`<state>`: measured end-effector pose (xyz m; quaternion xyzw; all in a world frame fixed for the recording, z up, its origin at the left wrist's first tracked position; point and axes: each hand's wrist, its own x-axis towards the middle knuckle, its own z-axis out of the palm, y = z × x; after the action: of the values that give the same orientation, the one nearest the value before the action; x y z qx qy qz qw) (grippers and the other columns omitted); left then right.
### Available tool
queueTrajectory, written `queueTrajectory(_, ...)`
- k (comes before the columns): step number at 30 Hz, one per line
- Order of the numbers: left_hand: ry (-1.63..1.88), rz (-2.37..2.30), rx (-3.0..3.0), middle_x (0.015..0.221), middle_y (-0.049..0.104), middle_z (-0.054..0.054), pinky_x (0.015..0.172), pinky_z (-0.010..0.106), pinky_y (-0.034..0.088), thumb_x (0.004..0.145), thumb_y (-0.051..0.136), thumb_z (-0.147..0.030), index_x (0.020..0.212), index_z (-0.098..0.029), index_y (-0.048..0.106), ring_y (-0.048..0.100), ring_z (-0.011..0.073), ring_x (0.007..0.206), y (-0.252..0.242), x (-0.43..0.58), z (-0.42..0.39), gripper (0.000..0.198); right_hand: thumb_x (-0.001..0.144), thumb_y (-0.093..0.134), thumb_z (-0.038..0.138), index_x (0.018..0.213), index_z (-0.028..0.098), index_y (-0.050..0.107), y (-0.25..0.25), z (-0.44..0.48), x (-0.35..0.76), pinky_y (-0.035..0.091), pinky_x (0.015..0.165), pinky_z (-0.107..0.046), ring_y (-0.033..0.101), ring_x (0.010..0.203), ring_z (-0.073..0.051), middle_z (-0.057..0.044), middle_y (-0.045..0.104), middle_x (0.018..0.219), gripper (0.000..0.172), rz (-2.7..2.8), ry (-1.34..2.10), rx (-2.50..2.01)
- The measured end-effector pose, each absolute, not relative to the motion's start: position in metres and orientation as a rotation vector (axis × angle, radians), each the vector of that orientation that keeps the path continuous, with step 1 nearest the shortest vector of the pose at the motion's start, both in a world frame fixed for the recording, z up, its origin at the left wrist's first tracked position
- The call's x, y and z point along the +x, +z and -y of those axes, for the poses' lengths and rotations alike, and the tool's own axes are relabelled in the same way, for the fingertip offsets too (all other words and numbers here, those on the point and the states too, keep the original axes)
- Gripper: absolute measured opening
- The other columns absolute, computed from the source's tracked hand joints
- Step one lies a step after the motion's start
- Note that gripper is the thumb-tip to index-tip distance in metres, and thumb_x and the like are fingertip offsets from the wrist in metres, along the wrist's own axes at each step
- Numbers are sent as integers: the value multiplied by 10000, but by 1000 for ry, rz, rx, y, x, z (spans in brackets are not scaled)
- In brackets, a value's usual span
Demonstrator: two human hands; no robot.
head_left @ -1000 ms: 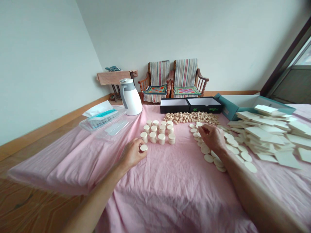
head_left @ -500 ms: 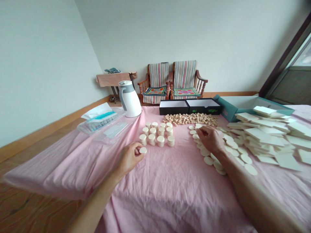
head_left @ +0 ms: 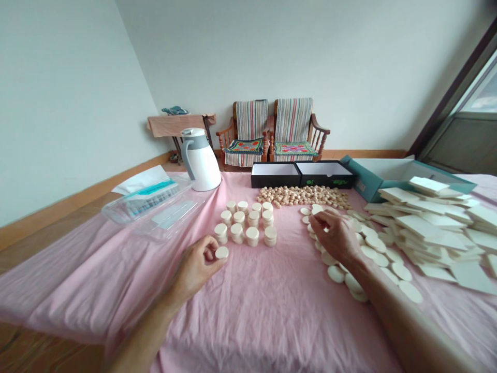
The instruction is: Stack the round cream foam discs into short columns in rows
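Twelve stacks are standing, the left hand holding a disc nearby; the right hand, its grip unclear, is resting over unstacked discs toward the surface's right edge.

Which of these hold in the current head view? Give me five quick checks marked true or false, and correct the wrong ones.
1. The left hand has its fingers at a pale disc. True.
2. The white jug lies on its side. False: it stands upright.
3. The right hand is inside a black box. False: it is at the loose discs.
4. Small wooden pieces lie on the near side of the black boxes. True.
5. The disc stacks stand to the right of the loose discs. False: they stand to the left of them.
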<state>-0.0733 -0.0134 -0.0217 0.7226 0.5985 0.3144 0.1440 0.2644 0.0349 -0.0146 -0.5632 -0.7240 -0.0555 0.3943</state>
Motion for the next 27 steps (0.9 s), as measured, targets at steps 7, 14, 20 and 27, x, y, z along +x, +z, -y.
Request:
queueTrajectory(7, 902, -1744, 2138, 694, 572, -43, 570, 210, 388, 691, 628, -262, 763, -198, 517, 514, 106, 607, -21, -70, 14, 147, 848, 461, 346, 628, 198, 566, -16, -33, 258, 289, 555, -248, 453, 576, -134, -9, 522, 590, 285, 1905, -85, -1438)
queueTrajectory(14, 950, -1721, 2182, 707, 561, -44, 585, 210, 390, 698, 629, -264, 783, -203, 506, 505, 105, 614, -26, -69, 13, 161, 847, 444, 358, 583, 196, 513, -17, -32, 258, 281, 549, -248, 442, 555, -127, -10, 514, 593, 317, 1885, -79, -1489)
queueTrajectory(20, 952, -1732, 2164, 683, 557, -43, 564, 215, 382, 695, 645, -324, 766, -199, 509, 489, 100, 577, -28, -70, 12, 199, 842, 432, 368, 571, 198, 487, -23, -36, 262, 281, 547, -248, 434, 547, -127, -5, 501, 582, 324, 1883, -92, -1507)
queueTrajectory(27, 982, -1711, 2205, 678, 552, -50, 556, 211, 375, 687, 643, -293, 757, -200, 505, 478, 94, 561, -30, -70, 11, 181, 834, 428, 361, 572, 198, 499, -25, -35, 261, 283, 547, -249, 442, 549, -128, -10, 521, 588, 317, 1857, -96, -1510)
